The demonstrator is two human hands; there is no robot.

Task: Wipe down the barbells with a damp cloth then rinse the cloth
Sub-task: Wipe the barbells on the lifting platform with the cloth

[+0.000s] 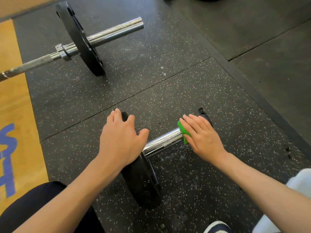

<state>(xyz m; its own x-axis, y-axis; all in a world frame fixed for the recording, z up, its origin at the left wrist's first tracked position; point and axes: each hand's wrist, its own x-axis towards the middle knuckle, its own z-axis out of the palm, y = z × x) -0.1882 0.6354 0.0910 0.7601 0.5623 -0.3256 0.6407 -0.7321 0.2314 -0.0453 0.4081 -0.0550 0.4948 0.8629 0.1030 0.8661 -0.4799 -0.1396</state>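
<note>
Fingers [193, 121] of right hand [204, 137] straight, pressing green cloth [183, 132] on chrome barbell sleeve [162, 140]; left hand [121, 142] curled over its black plate [143, 182]. Speckled rubber floor [159, 84], second barbell [111, 33] beyond, wooden platform [13, 105] left.

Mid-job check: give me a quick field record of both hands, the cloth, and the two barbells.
left hand: grips the rim of the near plate, fingers curled over it
right hand: fingers straight, presses the green cloth onto the near sleeve
green cloth: at the sleeve's outer end, mostly hidden under the hand
near sleeve: chrome, bare between plate and cloth
far barbell: lies on the rubber floor, untouched, one black plate on it
</note>
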